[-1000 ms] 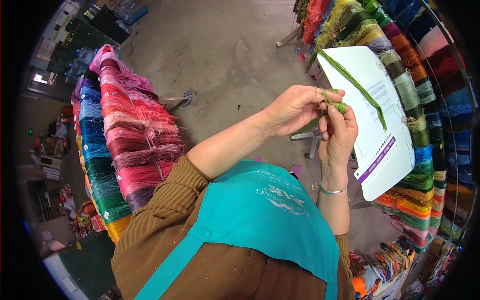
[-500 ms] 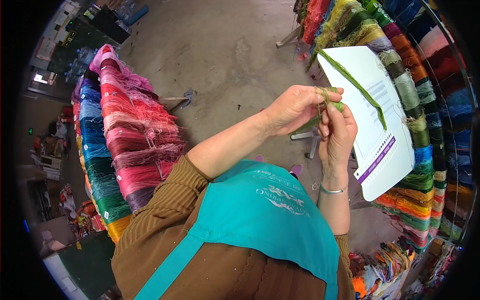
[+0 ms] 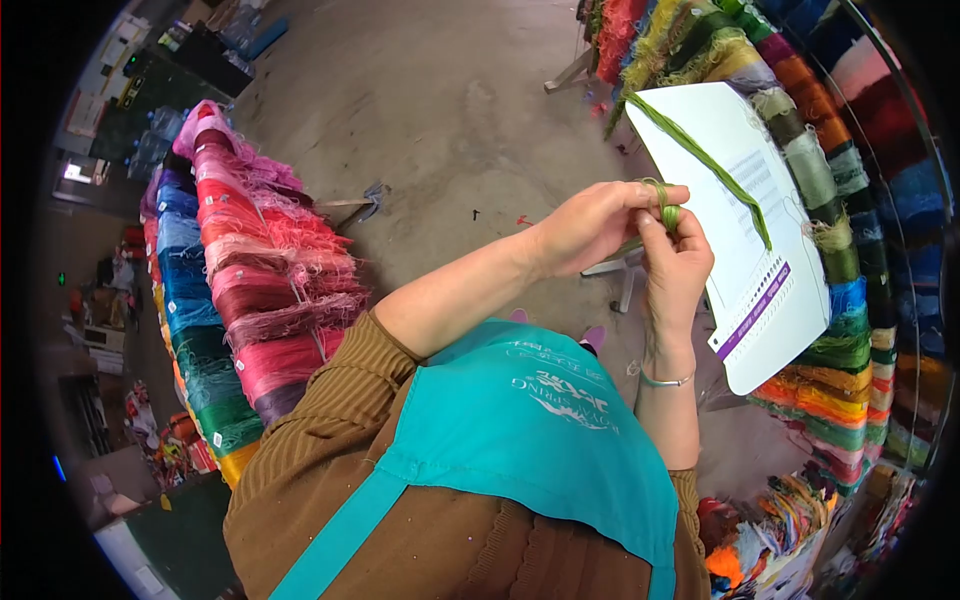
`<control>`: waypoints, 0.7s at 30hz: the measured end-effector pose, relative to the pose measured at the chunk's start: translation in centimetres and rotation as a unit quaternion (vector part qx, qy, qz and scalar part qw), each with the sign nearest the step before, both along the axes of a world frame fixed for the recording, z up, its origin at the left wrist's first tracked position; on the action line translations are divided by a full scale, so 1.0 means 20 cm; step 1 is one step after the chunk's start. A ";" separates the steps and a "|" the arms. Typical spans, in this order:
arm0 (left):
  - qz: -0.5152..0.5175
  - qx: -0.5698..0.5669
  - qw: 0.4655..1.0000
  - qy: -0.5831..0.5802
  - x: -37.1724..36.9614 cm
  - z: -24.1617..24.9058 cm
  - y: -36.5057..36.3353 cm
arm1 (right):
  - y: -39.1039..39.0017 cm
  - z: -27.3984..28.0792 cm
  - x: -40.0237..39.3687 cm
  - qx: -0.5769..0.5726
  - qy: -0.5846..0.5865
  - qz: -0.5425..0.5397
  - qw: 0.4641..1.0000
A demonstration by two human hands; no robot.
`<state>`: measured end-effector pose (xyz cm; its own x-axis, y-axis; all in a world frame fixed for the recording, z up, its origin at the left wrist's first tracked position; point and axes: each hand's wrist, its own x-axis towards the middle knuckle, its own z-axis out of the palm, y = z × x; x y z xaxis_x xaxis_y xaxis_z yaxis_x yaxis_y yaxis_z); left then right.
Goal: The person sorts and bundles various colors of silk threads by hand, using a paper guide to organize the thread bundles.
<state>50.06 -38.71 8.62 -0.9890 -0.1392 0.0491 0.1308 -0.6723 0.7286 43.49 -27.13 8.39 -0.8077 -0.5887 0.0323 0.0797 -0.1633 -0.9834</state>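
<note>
Green thread (image 3: 671,214) is looped and bunched between my two hands, in front of the teal apron. My left hand (image 3: 590,225) is closed on it, with strands wrapped round the outstretched index finger. Just below and touching, my right hand (image 3: 678,255) pinches the same thread between thumb and fingers; a bracelet sits on that wrist. Beyond my right hand, a white printed sheet (image 3: 790,310) with a purple band leans on the hanging yarn. Across its upper part lies a long hank of green thread (image 3: 712,165).
On the left hangs a rack of pink, red and blue thread hanks (image 3: 270,270). Another rack of multicoloured hanks (image 3: 815,170) stands close on the right. Loose coloured threads (image 3: 770,530) are piled at lower right. Concrete floor (image 3: 430,100) lies ahead.
The fingers have shifted slightly around the green thread, and my right hand's grip sits closer under the left fingertips. The view has tilted a little; the sheet and hank stay in place.
</note>
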 end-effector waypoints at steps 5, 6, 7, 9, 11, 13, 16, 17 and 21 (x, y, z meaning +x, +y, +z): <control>-0.072 -0.022 0.997 -0.016 -0.06 -0.03 0.06 | 0.16 0.03 -0.02 -0.014 -0.100 -0.019 0.995; -0.105 -0.036 0.994 -0.019 -0.08 -0.05 0.06 | 0.22 0.02 -0.03 -0.026 -0.142 0.024 0.989; -0.135 -0.059 0.988 -0.052 -0.10 -0.06 0.07 | 0.31 -0.01 -0.04 -0.039 -0.180 0.057 0.981; -0.203 -0.111 0.966 -0.116 -0.13 -0.08 0.10 | 0.51 -0.05 -0.04 -0.053 -0.257 0.102 0.960; -0.254 -0.186 0.937 -0.152 -0.16 -0.15 0.13 | 0.73 -0.12 -0.02 -0.083 -0.337 0.130 0.929; -0.280 -0.240 0.915 -0.165 -0.20 -0.18 0.15 | 0.97 -0.20 0.02 -0.202 -0.408 0.062 0.888; -0.282 -0.264 0.904 -0.183 -0.29 -0.18 0.19 | 1.30 -0.30 0.08 -0.391 -0.440 -0.081 0.804; -0.273 -0.264 0.908 -0.178 -0.33 -0.19 0.21 | 1.41 -0.31 0.08 -0.451 -0.437 -0.135 0.766; -0.265 -0.255 0.916 -0.162 -0.50 -0.16 0.35 | 1.75 -0.31 -0.05 -0.529 -0.291 -0.227 0.764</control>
